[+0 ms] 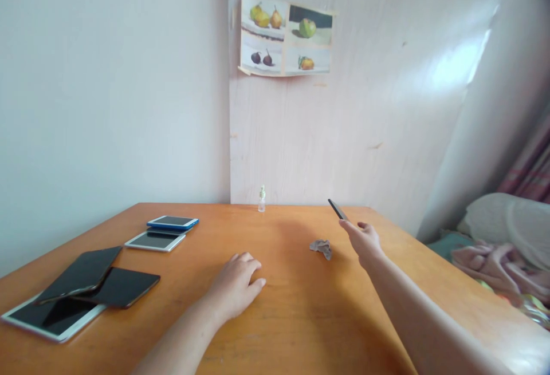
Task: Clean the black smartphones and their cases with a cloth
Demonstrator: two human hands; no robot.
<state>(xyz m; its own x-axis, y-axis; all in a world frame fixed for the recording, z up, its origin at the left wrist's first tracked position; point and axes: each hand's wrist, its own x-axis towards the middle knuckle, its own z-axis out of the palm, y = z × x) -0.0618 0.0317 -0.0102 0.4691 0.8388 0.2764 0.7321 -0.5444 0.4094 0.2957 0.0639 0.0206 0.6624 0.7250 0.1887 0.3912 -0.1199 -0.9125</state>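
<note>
My left hand [238, 286] rests on the wooden table, empty, with its thumb apart from the loosely bent fingers. Raised over the right side of the table, my right hand [364, 241] is closed on one end of a thin dark phone [337, 209]. The phone is tilted and seen nearly edge-on, so its face hardly shows. Between the two hands lies a crumpled grey cloth [321, 248], apart from both.
At the left lie a white-framed tablet [21, 313] under two dark tablets [88, 269], and farther back a blue-edged device [172, 222] overlapping a white one [155, 241]. A small clear pump bottle [262, 199] stands at the table's far edge. Bedding [507, 260] is at right.
</note>
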